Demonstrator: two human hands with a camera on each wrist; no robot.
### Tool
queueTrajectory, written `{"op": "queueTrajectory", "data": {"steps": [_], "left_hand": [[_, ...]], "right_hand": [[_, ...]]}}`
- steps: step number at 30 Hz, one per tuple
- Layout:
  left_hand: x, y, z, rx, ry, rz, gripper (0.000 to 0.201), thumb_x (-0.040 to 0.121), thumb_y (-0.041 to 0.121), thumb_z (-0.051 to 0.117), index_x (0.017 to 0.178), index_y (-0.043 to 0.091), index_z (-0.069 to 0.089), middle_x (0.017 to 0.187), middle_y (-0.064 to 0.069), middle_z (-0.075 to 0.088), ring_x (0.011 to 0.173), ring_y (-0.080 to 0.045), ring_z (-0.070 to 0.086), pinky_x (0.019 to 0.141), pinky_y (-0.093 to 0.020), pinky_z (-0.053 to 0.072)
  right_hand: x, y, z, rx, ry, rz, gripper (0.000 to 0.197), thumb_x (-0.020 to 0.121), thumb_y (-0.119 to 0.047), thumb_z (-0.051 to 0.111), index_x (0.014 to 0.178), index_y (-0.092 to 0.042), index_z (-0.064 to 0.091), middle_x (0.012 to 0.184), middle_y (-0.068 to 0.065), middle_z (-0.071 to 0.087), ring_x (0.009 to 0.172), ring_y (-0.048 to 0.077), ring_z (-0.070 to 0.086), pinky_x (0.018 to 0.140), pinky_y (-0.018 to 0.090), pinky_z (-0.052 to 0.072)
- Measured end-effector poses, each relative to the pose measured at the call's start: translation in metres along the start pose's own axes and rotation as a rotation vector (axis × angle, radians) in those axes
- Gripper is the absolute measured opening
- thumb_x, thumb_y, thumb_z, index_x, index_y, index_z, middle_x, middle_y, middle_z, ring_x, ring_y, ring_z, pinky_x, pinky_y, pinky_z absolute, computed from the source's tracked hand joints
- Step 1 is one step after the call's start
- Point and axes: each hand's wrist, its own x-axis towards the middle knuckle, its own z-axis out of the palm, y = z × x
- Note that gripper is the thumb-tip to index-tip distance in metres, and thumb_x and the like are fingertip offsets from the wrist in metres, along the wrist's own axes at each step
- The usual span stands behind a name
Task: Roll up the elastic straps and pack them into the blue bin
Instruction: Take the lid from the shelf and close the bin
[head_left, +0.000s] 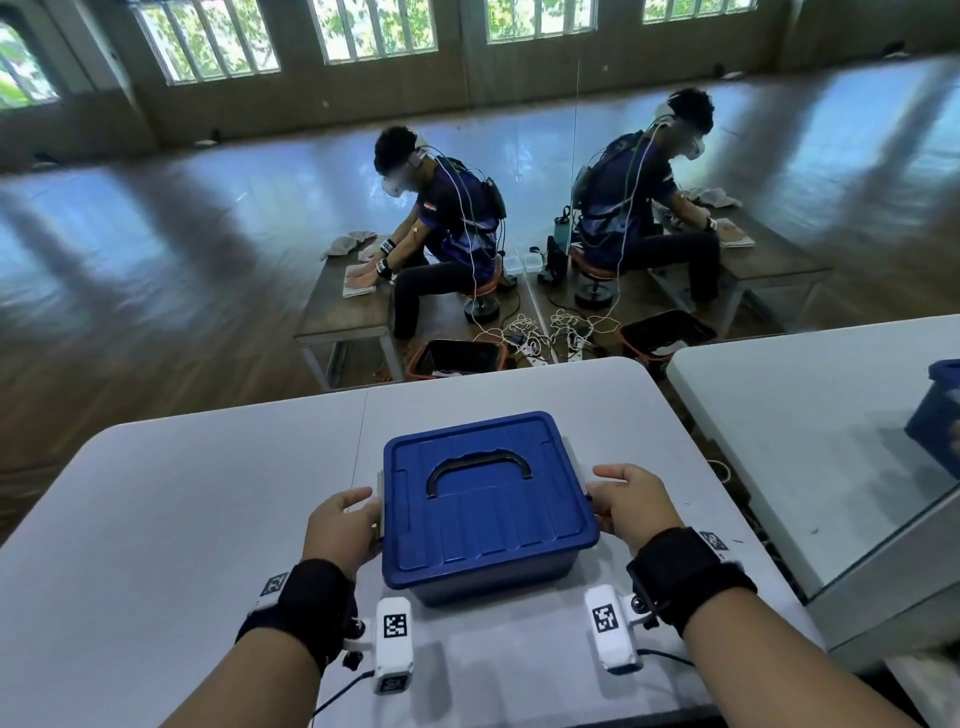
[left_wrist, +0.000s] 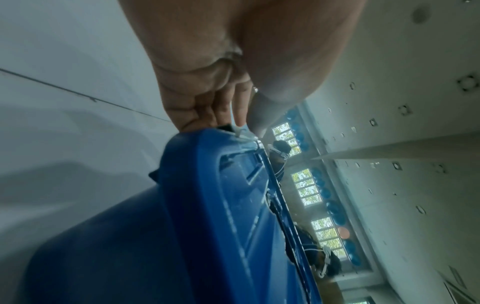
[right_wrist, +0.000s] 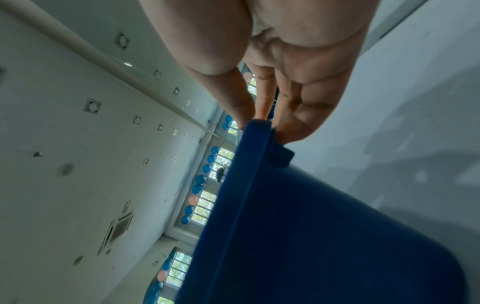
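Hands first: our left hand (head_left: 340, 530) grips the left side of the blue bin (head_left: 488, 512), fingers curled at its grey latch (head_left: 380, 506), and our right hand (head_left: 636, 501) grips the right side likewise. We see the bin near the middle of the grey tabletop (head_left: 182, 519), its lid (head_left: 483, 488) on and black handle (head_left: 479, 466) lying flat.

The bin (head_left: 485, 519) is set on the table (head_left: 156, 493), near its front edge and about midway across, with the lid (head_left: 467, 499) closed on top. The left hand (head_left: 340, 525) is placed against the bin's left side and the right hand (head_left: 636, 501) against its right side. A second table (head_left: 810, 410) is seen to the right.
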Motion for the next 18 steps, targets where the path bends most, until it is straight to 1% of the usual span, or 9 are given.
{"op": "queueTrajectory", "data": {"steps": [2, 3, 4, 7, 9, 11, 14, 15, 18], "left_hand": [[0.003, -0.001, -0.003, -0.019, -0.064, -0.049, 0.029, 0.093, 0.01, 0.069, 0.121, 0.005, 0.064, 0.097, -0.021, 0.075, 0.074, -0.028, 0.067, 0.081, -0.049, 0.061], [0.004, 0.0, -0.005, -0.011, -0.087, -0.06, 0.027, 0.093, 0.01, 0.069, 0.119, 0.005, 0.066, 0.096, -0.021, 0.075, 0.075, -0.028, 0.067, 0.083, -0.05, 0.061], [0.004, 0.001, -0.005, -0.014, -0.107, -0.064, 0.022, 0.094, 0.009, 0.067, 0.116, 0.005, 0.068, 0.095, -0.019, 0.076, 0.076, -0.028, 0.067, 0.082, -0.049, 0.061], [0.005, 0.005, -0.005, 0.006, -0.134, -0.078, 0.014, 0.097, 0.007, 0.062, 0.108, 0.006, 0.07, 0.094, -0.016, 0.077, 0.078, -0.028, 0.071, 0.069, -0.04, 0.061], [0.006, 0.007, -0.003, 0.041, -0.132, -0.077, 0.013, 0.098, 0.008, 0.061, 0.107, 0.005, 0.07, 0.094, -0.017, 0.076, 0.078, -0.028, 0.071, 0.063, -0.036, 0.059], [0.01, 0.008, -0.002, 0.074, -0.12, -0.069, 0.012, 0.097, 0.008, 0.062, 0.106, 0.004, 0.069, 0.092, -0.017, 0.074, 0.077, -0.029, 0.07, 0.061, -0.035, 0.058], [0.013, 0.01, -0.004, 0.108, -0.109, -0.05, 0.009, 0.096, 0.007, 0.063, 0.103, 0.006, 0.069, 0.092, -0.017, 0.073, 0.077, -0.029, 0.069, 0.06, -0.035, 0.057], [0.013, 0.012, -0.004, 0.127, -0.105, -0.042, 0.008, 0.095, 0.008, 0.064, 0.102, 0.007, 0.069, 0.092, -0.017, 0.073, 0.078, -0.029, 0.069, 0.06, -0.035, 0.057], [0.014, 0.013, -0.004, 0.193, -0.07, 0.013, 0.009, 0.091, 0.007, 0.07, 0.098, 0.011, 0.069, 0.089, -0.015, 0.074, 0.078, -0.031, 0.072, 0.064, -0.038, 0.06]], "right_hand": [[0.002, 0.002, -0.001, 0.038, -0.051, 0.041, 0.026, 0.095, 0.002, 0.055, 0.12, -0.002, 0.058, 0.084, 0.017, 0.065, 0.065, 0.023, 0.061, 0.08, 0.046, 0.058], [0.003, 0.002, -0.002, 0.05, -0.077, 0.053, 0.025, 0.096, 0.0, 0.056, 0.12, -0.002, 0.058, 0.082, 0.015, 0.064, 0.064, 0.022, 0.06, 0.081, 0.046, 0.057], [0.004, 0.002, -0.002, 0.057, -0.102, 0.061, 0.025, 0.096, -0.002, 0.057, 0.121, -0.002, 0.059, 0.082, 0.014, 0.064, 0.065, 0.022, 0.06, 0.079, 0.045, 0.057], [0.007, 0.002, -0.002, 0.059, -0.159, 0.074, 0.025, 0.096, -0.004, 0.059, 0.121, -0.003, 0.06, 0.084, 0.013, 0.065, 0.069, 0.023, 0.062, 0.075, 0.042, 0.058], [0.009, 0.003, -0.003, 0.063, -0.176, 0.079, 0.025, 0.095, -0.002, 0.059, 0.12, -0.003, 0.06, 0.083, 0.014, 0.067, 0.068, 0.023, 0.064, 0.079, 0.045, 0.058], [0.009, 0.002, -0.001, 0.064, -0.193, 0.081, 0.024, 0.095, 0.001, 0.059, 0.118, -0.003, 0.061, 0.085, 0.017, 0.07, 0.066, 0.023, 0.065, 0.079, 0.045, 0.059], [0.008, -0.002, 0.006, 0.024, -0.224, 0.059, 0.023, 0.094, 0.002, 0.058, 0.116, -0.002, 0.064, 0.099, 0.025, 0.073, 0.078, 0.029, 0.069, 0.079, 0.047, 0.06], [0.007, -0.003, 0.01, -0.011, -0.22, 0.046, 0.023, 0.094, 0.002, 0.058, 0.115, -0.003, 0.065, 0.101, 0.026, 0.073, 0.08, 0.03, 0.07, 0.079, 0.046, 0.061], [0.004, -0.005, 0.02, -0.087, -0.189, 0.013, 0.021, 0.094, 0.001, 0.057, 0.112, -0.005, 0.066, 0.096, 0.022, 0.073, 0.077, 0.026, 0.071, 0.069, 0.038, 0.062]]}}
